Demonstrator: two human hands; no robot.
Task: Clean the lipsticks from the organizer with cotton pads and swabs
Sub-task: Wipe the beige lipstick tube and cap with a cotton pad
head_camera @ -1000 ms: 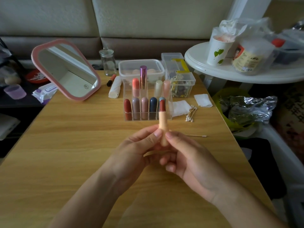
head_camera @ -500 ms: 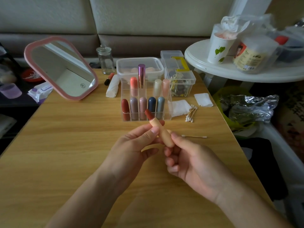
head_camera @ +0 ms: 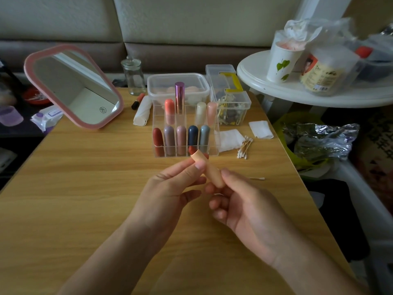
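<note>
Now your left hand [head_camera: 170, 192] and right hand [head_camera: 244, 201] both pinch the tilted peach lipstick [head_camera: 209, 169] just before the organizer [head_camera: 185, 133].

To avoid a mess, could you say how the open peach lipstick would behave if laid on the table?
The peach lipstick is a smooth round tube, so it would probably roll. Its exposed red tip looks soft and would likely smear.
</note>
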